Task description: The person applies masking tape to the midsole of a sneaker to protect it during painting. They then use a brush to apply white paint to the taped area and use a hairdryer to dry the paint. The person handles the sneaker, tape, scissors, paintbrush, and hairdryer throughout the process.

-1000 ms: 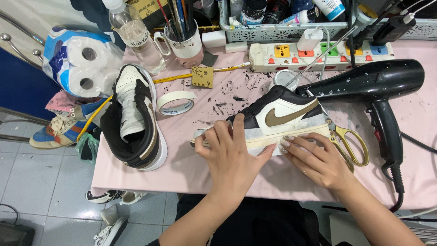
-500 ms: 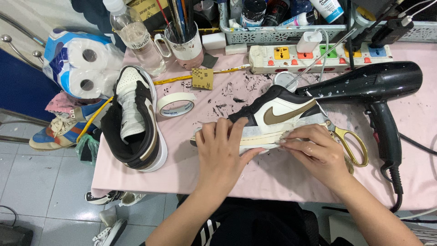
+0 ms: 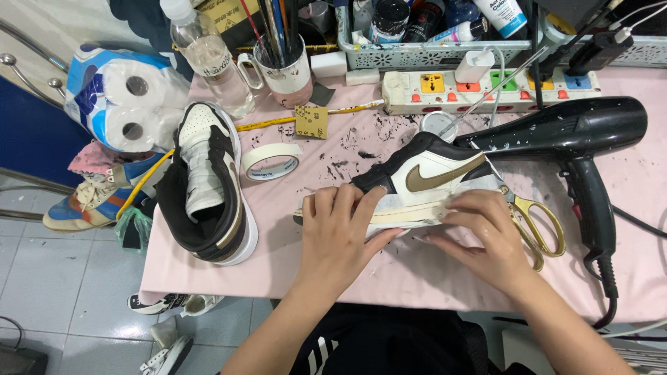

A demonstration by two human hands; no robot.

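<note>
Left hand (image 3: 338, 232) is gripping the heel end of the black/white sneaker (image 3: 424, 182), fingers curled over its top edge. Right hand (image 3: 489, 238) is pressing flat, fingers spread, on the taped sole edge. Sneaker is lying on its side just left of the yellow scissors (image 3: 538, 226), w/ the black hair dryer (image 3: 580, 135) beyond them.

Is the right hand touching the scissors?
Cannot tell. In the head view the right hand presses the sneaker's taped sole, and the yellow-handled scissors run under its edge, hiding any contact.
</note>
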